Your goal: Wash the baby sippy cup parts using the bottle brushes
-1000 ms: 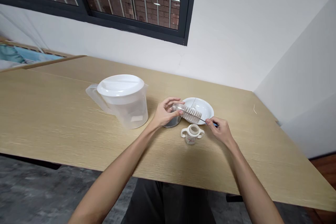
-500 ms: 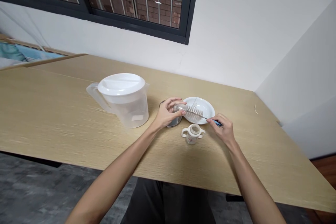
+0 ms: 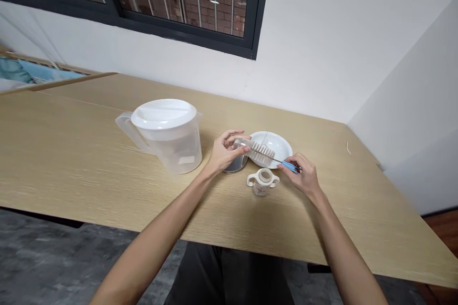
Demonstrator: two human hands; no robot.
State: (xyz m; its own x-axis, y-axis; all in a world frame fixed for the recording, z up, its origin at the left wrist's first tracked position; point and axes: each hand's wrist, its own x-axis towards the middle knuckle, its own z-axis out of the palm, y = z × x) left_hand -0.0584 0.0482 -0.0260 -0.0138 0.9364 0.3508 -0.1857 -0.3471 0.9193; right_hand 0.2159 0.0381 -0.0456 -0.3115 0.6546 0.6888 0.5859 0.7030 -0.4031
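Nearest on the surface (image 3: pixel 214 209), a two-handled bottle (image 3: pixel 260 190) stands upright with its mouth uncovered, between the two hands and slightly to the near side of both. Beyond it, the right hand (image 3: pixel 304 175) pinches the blue handle of a brush (image 3: pixel 263 153) between thumb and fingers; the bristled head points away from this hand, toward the left one. The left hand (image 3: pixel 222 153) curls its fingers and thumb around a clear cover (image 3: pixel 242 143), held off the surface with its opening turned toward the bristles. Brushing appears to be under way: the tip of the brush is at or just inside the cover, and most bristles show outside it. How much has been scrubbed cannot be told; cover and bottle are apart, not yet joined. A grey container (image 3: pixel 236 166) sits just below the left hand, partly hidden. A white bowl (image 3: pixel 283 145) lies behind the brush, between the hands. A lidded pitcher (image 3: pixel 179 150) stands to the left of the left hand.
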